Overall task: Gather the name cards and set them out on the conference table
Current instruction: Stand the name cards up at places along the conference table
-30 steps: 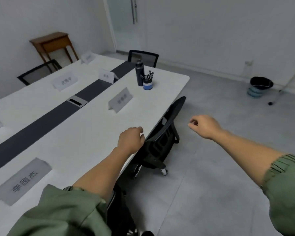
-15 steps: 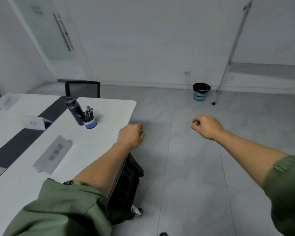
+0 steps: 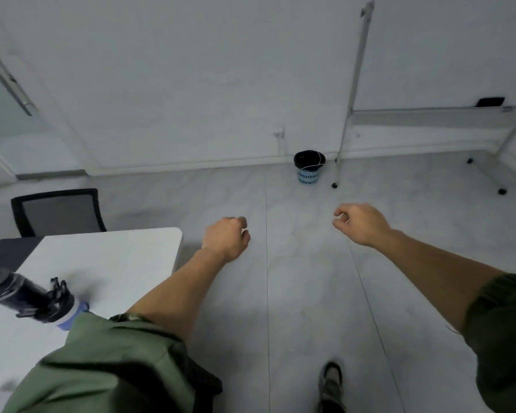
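Observation:
No name card shows in this view. The white conference table (image 3: 125,263) fills the lower left, with only its near corner in sight. My left hand (image 3: 227,238) hovers just past that corner over the floor, fingers loosely curled and holding nothing. My right hand (image 3: 359,223) is held out over the grey floor to the right, also loosely curled and empty. Both forearms reach forward from green sleeves.
A black bottle (image 3: 15,290) and a pen cup (image 3: 61,308) stand on the table at the left. A black mesh chair (image 3: 60,211) sits at the table's end. By the far wall are a blue bin (image 3: 309,168) and a whiteboard stand (image 3: 344,120). My shoe (image 3: 331,386) is on the floor.
The view has swung right, away from the table. The name cards and the side chair have left the frame. Both hands stay curled and empty.

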The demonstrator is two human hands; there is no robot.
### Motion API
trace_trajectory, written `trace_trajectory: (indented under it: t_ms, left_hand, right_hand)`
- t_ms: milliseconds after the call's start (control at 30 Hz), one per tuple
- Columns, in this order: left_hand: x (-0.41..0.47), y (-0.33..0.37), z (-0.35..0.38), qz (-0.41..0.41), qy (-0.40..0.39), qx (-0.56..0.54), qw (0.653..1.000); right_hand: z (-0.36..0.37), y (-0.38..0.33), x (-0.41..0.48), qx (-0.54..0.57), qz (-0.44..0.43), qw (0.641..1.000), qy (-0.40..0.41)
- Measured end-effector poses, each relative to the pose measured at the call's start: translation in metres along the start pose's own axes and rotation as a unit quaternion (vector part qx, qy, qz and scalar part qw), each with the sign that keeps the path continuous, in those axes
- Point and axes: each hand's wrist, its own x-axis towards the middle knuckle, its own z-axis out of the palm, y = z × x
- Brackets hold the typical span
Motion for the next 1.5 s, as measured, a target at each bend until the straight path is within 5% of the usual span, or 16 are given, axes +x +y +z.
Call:
trace_trajectory:
  t_ms: [300, 567, 1133, 1500]
  left_hand:
    - [0.201, -0.003, 0.010, -0.056, 0.004, -0.032, 0.998]
    - [0.325, -0.084, 0.022, -0.163, -0.011, -0.046, 0.986]
    - [0.613, -0.352, -0.015, -0.300, 0.022, -0.093, 0.949]
    - [0.733, -0.553, -0.028, -0.458, 0.047, -0.099, 0.882]
  right_hand:
    - [-0.019, 0.022, 0.224, 0.011, -0.032, 0.999, -0.012]
    - [0.010, -0.034, 0.409, 0.004, -0.116, 0.991, -0.070]
    - [0.090, -0.281, 0.796, 0.000, -0.219, 0.968, -0.123]
    - [0.190, -0.496, 1.021, -0.013, -0.357, 0.914, -0.193]
